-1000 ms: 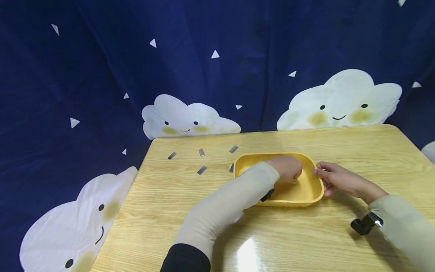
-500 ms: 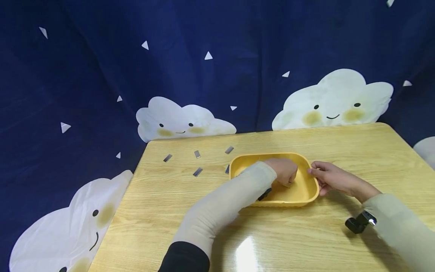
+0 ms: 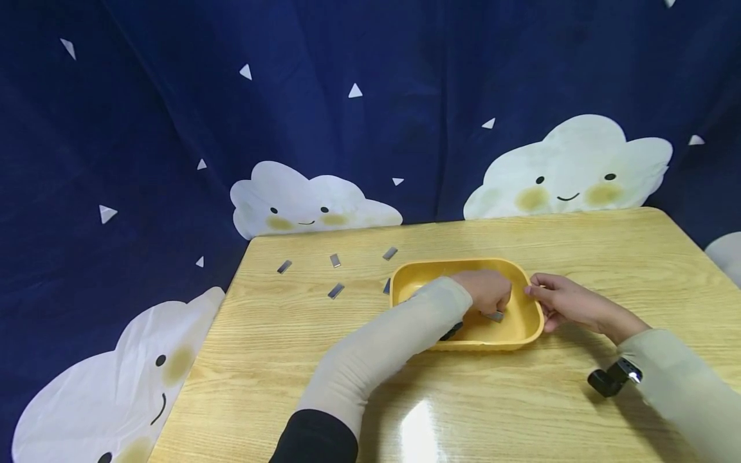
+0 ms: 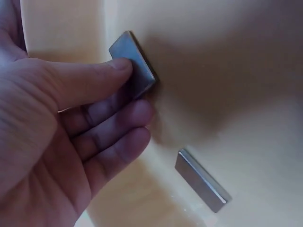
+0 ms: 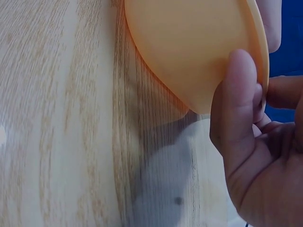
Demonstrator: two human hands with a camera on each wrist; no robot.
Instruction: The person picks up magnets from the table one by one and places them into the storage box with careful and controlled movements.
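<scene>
My left hand [image 3: 486,290] is inside a yellow plastic tray [image 3: 523,318]. In the left wrist view, its thumb and fingers pinch a small flat rectangular metal block [image 4: 127,46]. A second metal block [image 4: 199,182] lies beyond the fingertips, on the tray's surface. The head view has one grey block [image 3: 494,316] showing just under the left fingers; which of the two it is, I cannot tell. My right hand [image 3: 570,302] grips the tray's right end, its thumb [image 5: 241,78] over the rim and the other fingers outside.
To the tray's left, several similar metal blocks lie spread on the wooden table [image 3: 278,334], one of them [image 3: 336,290] nearer the front. Another block [image 3: 387,286] is partly hidden by the tray's left edge. A dark blue cloud-patterned curtain [image 3: 324,116] hangs behind the table.
The left hand has shifted slightly within the tray, and a grey block now shows below its fingers. The right hand keeps its grip on the rim. The head view has turned slightly.
</scene>
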